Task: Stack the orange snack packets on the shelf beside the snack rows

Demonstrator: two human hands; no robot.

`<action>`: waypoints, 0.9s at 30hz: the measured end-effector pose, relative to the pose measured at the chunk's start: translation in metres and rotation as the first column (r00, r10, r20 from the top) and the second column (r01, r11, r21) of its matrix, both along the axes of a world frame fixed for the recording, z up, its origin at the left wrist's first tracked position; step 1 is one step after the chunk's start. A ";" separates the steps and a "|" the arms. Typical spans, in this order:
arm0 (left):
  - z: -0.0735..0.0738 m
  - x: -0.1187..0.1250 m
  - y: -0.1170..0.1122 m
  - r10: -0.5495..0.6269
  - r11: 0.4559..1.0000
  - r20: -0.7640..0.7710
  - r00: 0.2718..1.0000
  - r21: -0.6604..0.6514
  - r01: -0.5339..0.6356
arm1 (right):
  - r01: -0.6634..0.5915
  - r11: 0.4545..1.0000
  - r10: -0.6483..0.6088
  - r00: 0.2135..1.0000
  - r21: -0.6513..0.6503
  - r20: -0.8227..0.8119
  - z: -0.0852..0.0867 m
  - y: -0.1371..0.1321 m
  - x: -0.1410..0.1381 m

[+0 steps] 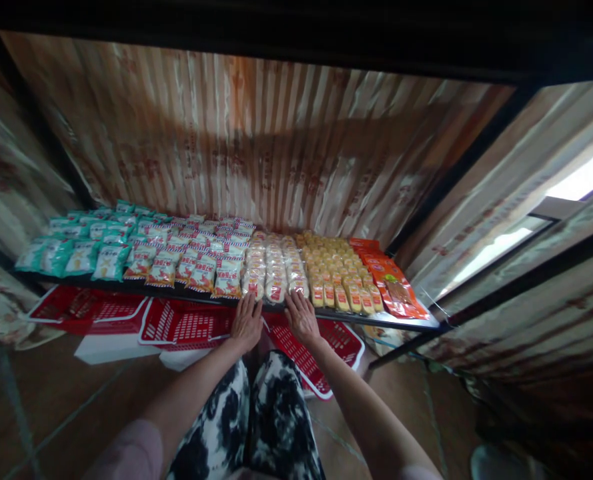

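Observation:
My left hand [247,325] rests at the shelf's front edge, fingers stretched toward the front of a row of small clear-wrapped snacks with red labels [275,288]. Beside it, my right hand [301,318] reaches to the right-hand row of the same snacks, its fingers extended and touching the front pack. Neither hand grips anything. To the left stand white-and-orange snack bags [196,269], and beyond them green bags [83,257]. On the right are rows of small yellow packs [347,295] and flat orange-red packets [396,287].
Red plastic baskets [183,323] sit under the black-framed shelf [336,316], some close to my knees. Dark posts [459,177] rise at the sides, and a dark beam [276,33] crosses overhead. Striped plastic sheeting [236,133] hangs behind.

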State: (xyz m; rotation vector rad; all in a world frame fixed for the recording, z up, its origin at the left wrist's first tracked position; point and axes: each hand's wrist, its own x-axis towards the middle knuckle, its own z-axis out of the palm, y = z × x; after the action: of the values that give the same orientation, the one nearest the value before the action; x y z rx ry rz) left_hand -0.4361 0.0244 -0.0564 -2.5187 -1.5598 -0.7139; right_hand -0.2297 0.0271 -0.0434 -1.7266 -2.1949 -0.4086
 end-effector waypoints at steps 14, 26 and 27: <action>-0.004 0.001 0.005 0.012 0.999 0.065 0.998 0.033 -0.014 | 0.084 0.996 -0.082 0.995 0.035 -0.051 -0.001 0.011 -0.024; 0.000 0.004 0.007 0.000 0.996 0.056 0.998 0.085 -0.005 | 0.034 0.990 -0.026 0.998 0.133 -0.064 -0.011 0.016 -0.017; 0.000 0.005 0.007 -0.009 0.995 0.059 0.998 0.096 0.003 | 0.016 0.987 -0.005 0.998 0.162 -0.068 -0.012 0.018 -0.016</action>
State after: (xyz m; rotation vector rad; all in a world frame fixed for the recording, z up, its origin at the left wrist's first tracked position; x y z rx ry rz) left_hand -0.4316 0.0314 -0.0562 -2.4562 -1.4987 -0.8507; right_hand -0.2459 0.0447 -0.0555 -1.6412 -2.0456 -0.5094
